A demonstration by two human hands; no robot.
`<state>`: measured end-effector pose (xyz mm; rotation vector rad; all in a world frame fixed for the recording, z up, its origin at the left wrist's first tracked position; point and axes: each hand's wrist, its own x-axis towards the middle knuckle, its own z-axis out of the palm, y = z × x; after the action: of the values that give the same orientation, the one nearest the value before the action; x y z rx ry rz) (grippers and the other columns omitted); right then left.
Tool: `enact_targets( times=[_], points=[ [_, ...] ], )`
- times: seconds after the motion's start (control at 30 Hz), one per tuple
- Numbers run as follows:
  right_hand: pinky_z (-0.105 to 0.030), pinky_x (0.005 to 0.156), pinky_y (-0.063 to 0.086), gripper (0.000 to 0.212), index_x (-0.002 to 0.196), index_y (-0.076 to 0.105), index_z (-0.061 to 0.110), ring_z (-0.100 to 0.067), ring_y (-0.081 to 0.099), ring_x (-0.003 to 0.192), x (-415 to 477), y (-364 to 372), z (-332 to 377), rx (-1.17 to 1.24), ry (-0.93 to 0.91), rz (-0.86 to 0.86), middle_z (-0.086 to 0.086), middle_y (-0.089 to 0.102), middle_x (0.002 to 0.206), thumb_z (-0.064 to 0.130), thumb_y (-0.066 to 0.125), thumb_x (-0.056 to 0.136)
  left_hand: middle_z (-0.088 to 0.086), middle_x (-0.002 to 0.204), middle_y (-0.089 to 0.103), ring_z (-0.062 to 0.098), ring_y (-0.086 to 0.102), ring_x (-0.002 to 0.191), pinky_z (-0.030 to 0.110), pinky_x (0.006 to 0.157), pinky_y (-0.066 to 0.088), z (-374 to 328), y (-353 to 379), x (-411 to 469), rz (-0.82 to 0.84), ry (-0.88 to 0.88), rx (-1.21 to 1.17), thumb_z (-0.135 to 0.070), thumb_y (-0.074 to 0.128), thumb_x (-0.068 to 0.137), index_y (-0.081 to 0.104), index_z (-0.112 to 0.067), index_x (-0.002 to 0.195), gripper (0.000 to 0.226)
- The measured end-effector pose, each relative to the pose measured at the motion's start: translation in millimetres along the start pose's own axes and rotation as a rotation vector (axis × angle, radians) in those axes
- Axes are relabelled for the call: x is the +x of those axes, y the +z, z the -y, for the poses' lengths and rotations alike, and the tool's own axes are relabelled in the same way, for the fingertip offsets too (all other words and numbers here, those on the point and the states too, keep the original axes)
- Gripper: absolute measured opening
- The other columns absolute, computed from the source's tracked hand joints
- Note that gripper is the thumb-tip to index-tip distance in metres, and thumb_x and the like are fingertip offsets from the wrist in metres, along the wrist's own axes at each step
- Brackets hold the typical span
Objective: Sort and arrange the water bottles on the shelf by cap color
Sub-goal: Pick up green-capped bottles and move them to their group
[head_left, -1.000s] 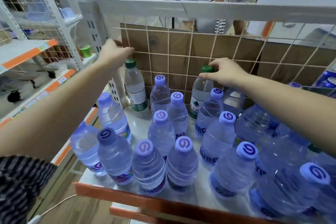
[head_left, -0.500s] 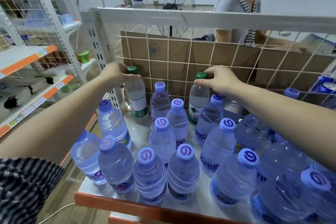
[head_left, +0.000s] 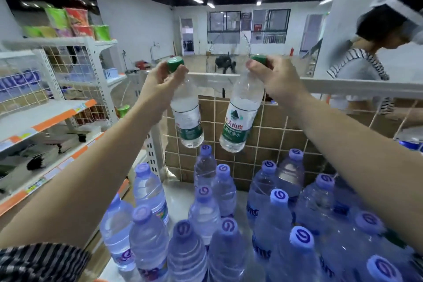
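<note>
Two green-capped water bottles hang in the air above the shelf. My left hand point(head_left: 160, 82) grips the neck of the left green-capped bottle point(head_left: 187, 119). My right hand point(head_left: 274, 78) grips the neck of the right green-capped bottle point(head_left: 240, 119), which tilts a little to the right at its top. Below them several purple-capped bottles point(head_left: 204, 208) stand crowded on the white shelf point(head_left: 178, 194). A wire grid back panel point(head_left: 274, 135) with brown cardboard behind it closes the far side.
To the left stands another white rack point(head_left: 52, 117) with orange price strips and snack packs on top. A person in a striped top point(head_left: 364, 68) bends behind the grid at the right. Blue cans point(head_left: 412, 144) show at the right edge.
Both hands have lifted the two green-capped bottles off the back of the shelf, up above the purple-capped ones. The camera has tilted up toward the room.
</note>
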<state>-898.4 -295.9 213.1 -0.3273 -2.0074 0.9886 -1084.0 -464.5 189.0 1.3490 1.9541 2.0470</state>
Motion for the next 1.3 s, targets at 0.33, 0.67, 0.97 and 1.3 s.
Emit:
enact_targets(
  times=[0.33,0.67,0.97,1.3],
  points=[
    [-0.038,0.078,0.059,0.014,0.098,0.048,0.011,-0.032,0.066,0.086,-37.9,-38.1,66.2,0.29,-0.139,0.002,-0.015,0.062,0.091,0.024,0.051,0.1,-0.005,0.083,0.067,0.019,0.065,0.084,0.035,0.072,0.058,-89.8,21.9,-51.0,-0.14,0.264,-0.107,-0.041,0.054,0.096,0.064,-0.039,0.079,0.02],
    [-0.039,0.058,0.058,0.02,0.077,0.056,0.009,-0.02,0.064,0.056,-117.4,-73.0,109.7,0.376,-0.18,0.086,-0.018,0.065,0.066,0.014,0.052,0.096,0.012,0.075,0.063,0.021,0.065,0.066,0.03,0.059,0.055,-167.0,54.0,-143.4,-0.133,0.185,-0.21,-0.033,0.057,0.097,0.062,-0.01,0.086,0.026],
    [-0.046,0.062,0.056,0.018,0.084,0.06,0.01,-0.028,0.067,0.061,-198.4,-86.5,125.7,0.367,-0.085,0.147,-0.01,0.069,0.065,0.025,0.052,0.089,0.024,0.083,0.068,0.017,0.069,0.069,0.022,0.063,0.053,-181.1,68.4,-229.6,-0.016,0.123,-0.231,-0.036,0.053,0.096,0.066,-0.005,0.083,0.036],
    [-0.034,0.064,0.053,0.014,0.09,0.054,0.008,-0.026,0.063,0.067,-330.9,-91.1,97.8,0.406,0.187,-0.003,-0.009,0.066,0.064,0.022,0.052,0.087,0.021,0.074,0.06,0.022,0.061,0.065,0.029,0.058,0.054,-147.3,89.3,-340.3,0.147,-0.136,-0.374,-0.03,0.054,0.095,0.059,0.0,0.084,0.032]
  ],
)
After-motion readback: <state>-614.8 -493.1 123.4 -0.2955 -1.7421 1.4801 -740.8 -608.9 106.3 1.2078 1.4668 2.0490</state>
